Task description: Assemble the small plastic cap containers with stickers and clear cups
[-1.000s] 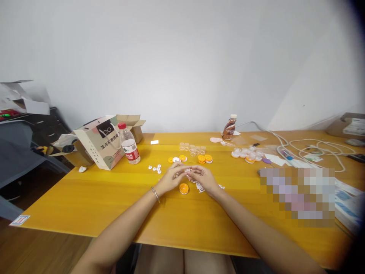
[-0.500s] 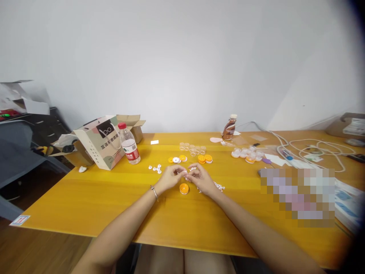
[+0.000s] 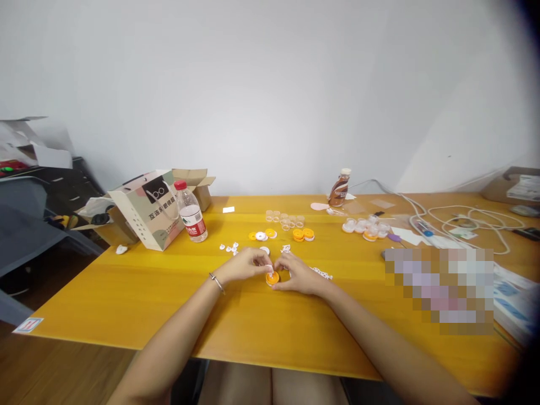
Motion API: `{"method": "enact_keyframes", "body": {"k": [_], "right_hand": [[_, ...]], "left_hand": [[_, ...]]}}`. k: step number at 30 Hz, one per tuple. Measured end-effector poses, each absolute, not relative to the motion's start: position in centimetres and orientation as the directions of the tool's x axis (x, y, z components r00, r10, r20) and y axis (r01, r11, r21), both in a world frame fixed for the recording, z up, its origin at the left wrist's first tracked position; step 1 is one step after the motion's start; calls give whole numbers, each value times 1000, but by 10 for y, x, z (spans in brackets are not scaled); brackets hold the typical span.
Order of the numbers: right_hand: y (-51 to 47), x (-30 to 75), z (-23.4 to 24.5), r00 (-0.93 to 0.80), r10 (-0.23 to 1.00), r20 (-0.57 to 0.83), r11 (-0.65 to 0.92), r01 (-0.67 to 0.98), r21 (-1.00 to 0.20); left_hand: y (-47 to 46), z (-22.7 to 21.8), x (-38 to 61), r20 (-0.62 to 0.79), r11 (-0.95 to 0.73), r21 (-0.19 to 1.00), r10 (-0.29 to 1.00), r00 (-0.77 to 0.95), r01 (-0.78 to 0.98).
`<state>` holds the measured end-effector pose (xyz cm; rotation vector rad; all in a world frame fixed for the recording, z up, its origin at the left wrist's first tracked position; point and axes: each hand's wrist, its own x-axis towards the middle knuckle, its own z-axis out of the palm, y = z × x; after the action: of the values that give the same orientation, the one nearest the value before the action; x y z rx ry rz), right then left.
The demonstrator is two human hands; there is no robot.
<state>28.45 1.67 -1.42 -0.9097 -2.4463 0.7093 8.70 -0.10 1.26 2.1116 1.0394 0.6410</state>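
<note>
My left hand point(image 3: 252, 264) pinches a small white plastic piece point(image 3: 270, 270) just over an orange round cup-like piece point(image 3: 273, 278) with a white base. Whether the white piece touches the orange one I cannot tell. From the right, my right hand point(image 3: 297, 274) curls around the orange piece, thumb at its near edge and fingers at its far side. Behind my left fingers lies a white disc point(image 3: 264, 251). White chain-like plastic parts point(image 3: 321, 273) lie beside and partly behind my right hand, with more small white parts point(image 3: 286, 248) beyond its fingers.
Small white pegged discs point(image 3: 228, 248) lie left of my hands. Farther back are white and yellow rings point(image 3: 261, 236), orange round pieces point(image 3: 304, 235) and clear rings point(image 3: 291, 222). A water bottle point(image 3: 192, 214) and paper bag point(image 3: 147, 211) stand left; a brown drink bottle point(image 3: 338, 188) and cables point(image 3: 426, 211) are right.
Both hands have come down and nearer to the orange round piece. My left hand has brought the white piece over it; my right hand has left the white piece and closed around the orange one.
</note>
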Motion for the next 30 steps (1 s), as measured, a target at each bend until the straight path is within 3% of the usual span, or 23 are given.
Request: {"method": "enact_keyframes", "body": {"k": [14,30], "right_hand": [[19,283,-17,-697,672,251,690,466,-553],[16,280,-17,-652,702,287,660,443,-607]], "left_hand": [[-5,9,97,194,-596,602,754,627,531],[2,1,92,152,-485,751,787,598,448]]}}
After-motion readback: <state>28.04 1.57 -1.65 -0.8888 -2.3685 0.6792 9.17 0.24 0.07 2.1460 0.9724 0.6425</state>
